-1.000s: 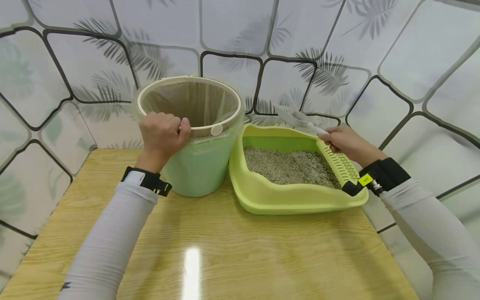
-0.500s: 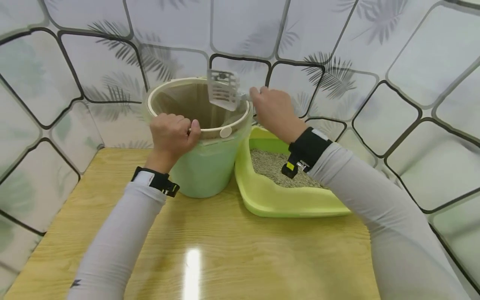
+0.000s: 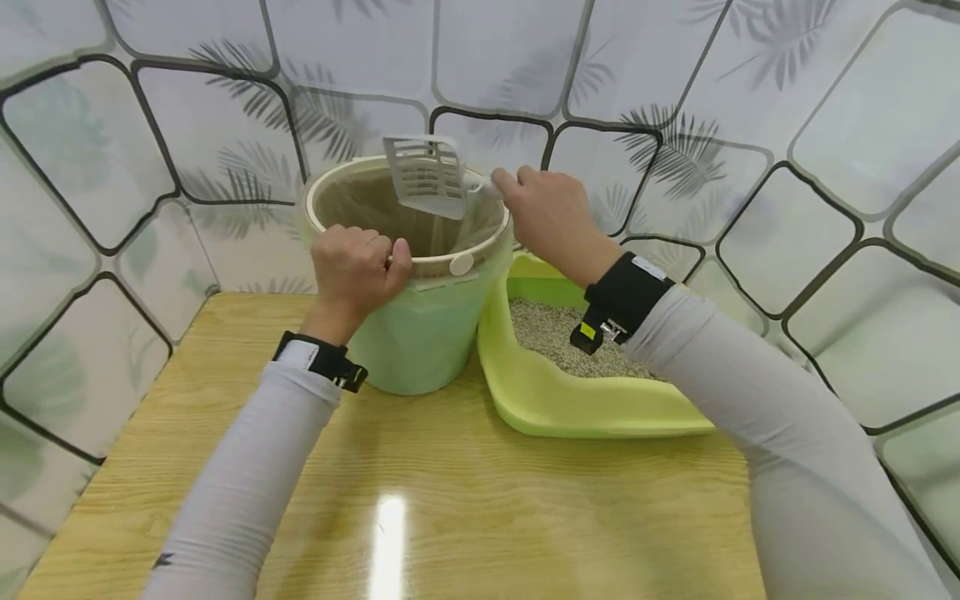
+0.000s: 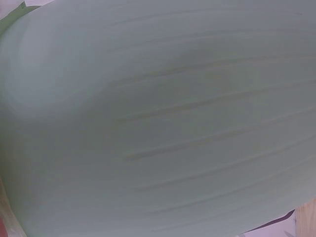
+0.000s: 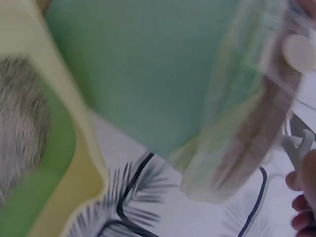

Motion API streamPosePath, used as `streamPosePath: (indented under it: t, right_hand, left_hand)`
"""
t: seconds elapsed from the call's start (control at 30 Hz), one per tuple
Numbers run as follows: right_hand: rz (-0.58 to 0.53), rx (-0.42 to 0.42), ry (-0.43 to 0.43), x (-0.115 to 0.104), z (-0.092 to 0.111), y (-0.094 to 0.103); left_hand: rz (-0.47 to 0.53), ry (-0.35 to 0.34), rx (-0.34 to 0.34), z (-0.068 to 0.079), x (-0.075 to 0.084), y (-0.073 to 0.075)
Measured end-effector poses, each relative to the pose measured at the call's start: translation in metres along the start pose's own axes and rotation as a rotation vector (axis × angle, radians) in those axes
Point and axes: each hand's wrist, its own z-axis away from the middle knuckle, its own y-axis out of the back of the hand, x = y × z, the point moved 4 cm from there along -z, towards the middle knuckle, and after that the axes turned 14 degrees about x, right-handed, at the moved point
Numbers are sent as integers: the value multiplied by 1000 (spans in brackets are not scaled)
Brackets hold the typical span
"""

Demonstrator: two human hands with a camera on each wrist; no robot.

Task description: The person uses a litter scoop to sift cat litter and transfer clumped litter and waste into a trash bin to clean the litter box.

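Observation:
My right hand (image 3: 547, 212) grips the handle of a white slotted litter scoop (image 3: 442, 206). The scoop's head hangs tilted over the mouth of a pale green trash bin (image 3: 420, 354), with no lump showing on it. My left hand (image 3: 356, 271) is curled over the bin's cream rim at the front left, thumb on top. A clear plastic liner (image 5: 202, 182) is folded over the rim. The bin's ribbed wall fills the left wrist view. In the right wrist view, only the curled fingers (image 5: 303, 205) and a bit of the handle show at the right edge.
Right of the bin stands a yellow-green litter box (image 3: 592, 408) with grey granular litter (image 3: 551, 337), partly hidden under my right forearm. Both stand on a wooden table (image 3: 525, 517). Behind them is a wall covering (image 3: 495, 67) with leaf and line patterns.
My right hand has carried the scoop left from above the litter box to over the bin, and the scoop's head has tipped. My left hand keeps its grip on the rim.

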Motion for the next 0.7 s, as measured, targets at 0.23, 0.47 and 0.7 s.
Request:
streamPosePath:
  t: [0.23, 0.47, 0.7]
  right_hand:
    - [-425, -62, -571, 56, 79, 3]
    - [-330, -422, -694, 98, 202, -7]
    - [-376, -869, -658, 109, 285, -36]
  left_hand:
    - [9, 7, -9, 3, -1, -1]
    - [-1, 20, -14, 2, -10, 3]
    - [-4, 22, -19, 0, -18, 6]
